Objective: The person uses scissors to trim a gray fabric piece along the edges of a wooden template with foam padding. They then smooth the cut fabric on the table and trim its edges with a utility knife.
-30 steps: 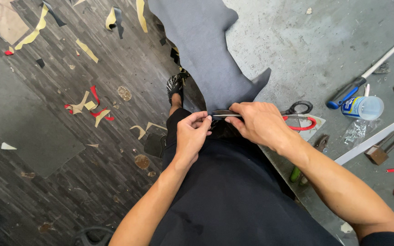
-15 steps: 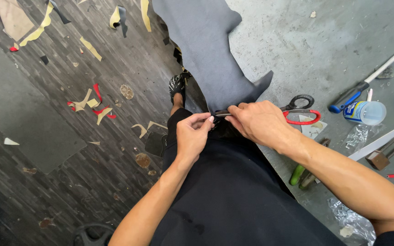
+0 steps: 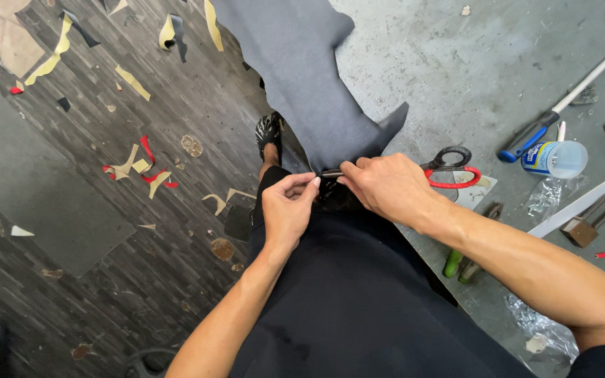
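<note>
At the workbench edge, both hands' fingers [image 3: 314, 182] pinch closed on the grey leather sheet's [image 3: 309, 77] lower edge.

Even, soft daylight all over, bright on the grey table [image 3: 456, 63] with no hard shadows or glare. Sharp in the middle; the wide lens bends the edges, and the bottom-left corner goes dark.

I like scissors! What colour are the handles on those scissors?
One handle of the scissors is red, the other black, seen in the head view.
</note>
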